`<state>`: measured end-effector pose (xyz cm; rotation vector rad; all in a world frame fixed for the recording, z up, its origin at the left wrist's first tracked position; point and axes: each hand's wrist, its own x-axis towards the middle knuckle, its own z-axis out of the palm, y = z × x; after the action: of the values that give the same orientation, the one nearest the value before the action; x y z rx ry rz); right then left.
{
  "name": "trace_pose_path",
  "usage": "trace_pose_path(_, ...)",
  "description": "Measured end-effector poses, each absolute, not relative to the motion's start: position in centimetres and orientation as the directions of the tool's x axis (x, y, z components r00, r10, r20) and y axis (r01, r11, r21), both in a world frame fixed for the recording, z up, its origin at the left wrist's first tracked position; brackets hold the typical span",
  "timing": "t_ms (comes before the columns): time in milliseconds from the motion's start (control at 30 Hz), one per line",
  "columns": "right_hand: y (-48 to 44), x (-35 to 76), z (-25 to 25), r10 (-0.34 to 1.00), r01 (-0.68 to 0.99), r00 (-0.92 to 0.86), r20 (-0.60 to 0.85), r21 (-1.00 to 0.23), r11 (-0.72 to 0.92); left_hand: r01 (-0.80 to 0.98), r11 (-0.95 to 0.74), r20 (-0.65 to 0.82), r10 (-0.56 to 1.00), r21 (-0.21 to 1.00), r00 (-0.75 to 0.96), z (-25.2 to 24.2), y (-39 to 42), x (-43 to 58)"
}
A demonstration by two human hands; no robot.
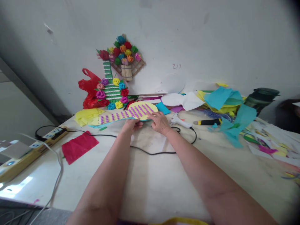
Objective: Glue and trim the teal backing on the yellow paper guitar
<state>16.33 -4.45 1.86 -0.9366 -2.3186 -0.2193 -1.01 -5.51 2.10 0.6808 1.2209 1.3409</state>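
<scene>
A yellow guitar-shaped paper cutout (124,115) with rows of purple strips leans tilted toward me, its blue edge showing underneath. My left hand (132,125) is closed on its lower edge near the middle, fingers curled. At the rounded right end, my right hand (160,122) grips the rim, with a fingertip on the yellow face. The fingers behind the cutout are partly hidden. Just right of my right hand lies a white glue gun (180,121) with a black cord.
A finished green guitar decoration with paper roses (112,92) and a flower basket piece (126,59) stand against the wall. To the left are red paper (80,147) and a power strip (44,142). Rightward are a cutter (208,122), blue paper (222,97) and a dark bottle (261,98).
</scene>
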Motion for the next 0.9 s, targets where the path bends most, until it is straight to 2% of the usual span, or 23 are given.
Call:
trace_pose_path(267,-4.5,16.2,1.8,0.572,0.655,-0.569,0.591,-0.095,0.75,-0.401,0.184,-0.277,0.942,0.897,-0.188,2.0,-5.3,-1.0)
trace_pose_path(500,-4.8,15.8,2.1,0.576,0.645,-0.568,0.587,-0.118,0.756,-0.426,0.25,-0.359,0.912,0.87,-0.198,2.6,-5.3,-0.9)
trace_pose_path(667,-4.9,15.5,2.2,0.628,0.675,-0.548,0.553,-0.152,0.722,-0.427,0.2,-0.317,0.922,0.882,-0.223,2.2,-5.0,-0.9)
trace_pose_path(800,-4.8,15.2,2.1,0.662,0.669,-0.525,0.535,-0.22,0.71,-0.419,0.138,-0.267,0.927,0.897,-0.264,1.8,-4.8,-1.1)
trace_pose_path(900,-4.4,15.2,2.1,0.721,0.658,-0.472,0.508,-0.341,0.671,-0.414,0.114,-0.252,0.922,0.903,-0.295,1.7,-4.8,-1.1)
